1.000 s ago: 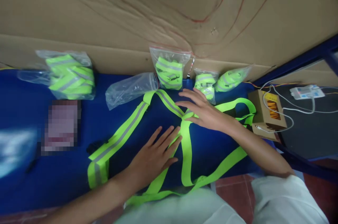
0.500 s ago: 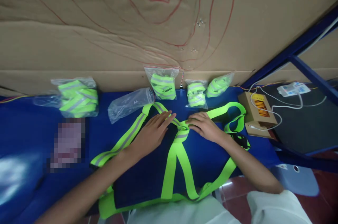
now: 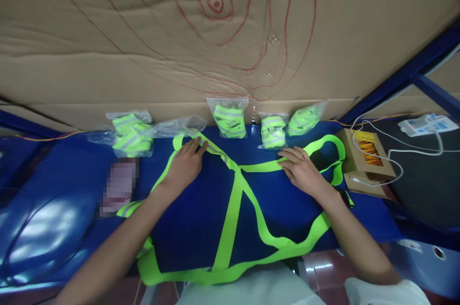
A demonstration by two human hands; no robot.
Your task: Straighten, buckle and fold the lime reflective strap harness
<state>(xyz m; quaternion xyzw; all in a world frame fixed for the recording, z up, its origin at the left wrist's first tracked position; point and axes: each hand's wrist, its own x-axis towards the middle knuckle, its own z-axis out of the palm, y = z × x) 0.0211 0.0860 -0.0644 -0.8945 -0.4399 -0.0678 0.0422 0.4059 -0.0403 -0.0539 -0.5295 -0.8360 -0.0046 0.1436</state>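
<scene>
A neon-yellow reflective strap vest (image 3: pixel 230 218) lies spread over the blue table, its straps meeting at a flat junction near the middle. Grey reflective stripes show on the upper left strap. My left hand (image 3: pixel 187 161) is closed on that strap, fingertips at its upper part. On the other side, my right hand (image 3: pixel 302 173) has its fingers bent over the right strap, gripping it; the thumb is partly hidden. Between the junction and my right hand the strap runs nearly straight. The right end of the vest curls in a loop, with a black part beside my right forearm.
Along the cardboard wall (image 3: pixel 143 75) stand several clear bags of neon straps (image 3: pixel 230 120), and an empty-looking plastic bag (image 3: pixel 176 127). A blurred-out flat object (image 3: pixel 120 185) lies left. At right are an open cardboard box (image 3: pixel 383 163), white cables and a power strip (image 3: pixel 427 125).
My hands have moved apart, left hand leftward and right hand rightward. The bunched, looped strap at the junction has come undone and now lies flatter. The camera view has shifted slightly.
</scene>
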